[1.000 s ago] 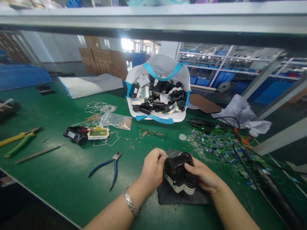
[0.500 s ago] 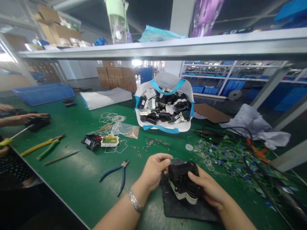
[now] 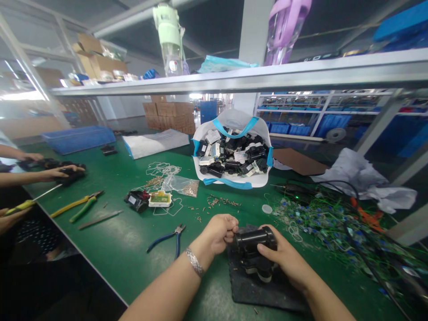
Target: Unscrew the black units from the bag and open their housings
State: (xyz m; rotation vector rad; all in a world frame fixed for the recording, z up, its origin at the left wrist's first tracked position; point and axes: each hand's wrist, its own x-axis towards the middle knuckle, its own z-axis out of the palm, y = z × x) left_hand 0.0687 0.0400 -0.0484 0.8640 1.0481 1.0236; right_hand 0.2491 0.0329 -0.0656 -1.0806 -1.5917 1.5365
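Gripping the black unit point(image 3: 249, 240) over a dark mat point(image 3: 244, 287), the right hand point(image 3: 284, 252) is bracing it, best done firmly; alongside, the left hand point(image 3: 219, 232) is showing curled fingers, contents unclear.

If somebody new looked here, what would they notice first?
Probably the open, blue-handled white bag at the back middle of the green table, full of black and white devices. Next, the tangle of green strands with blue bits on the right, then the black plastic device in the right hand, over the dark mat.
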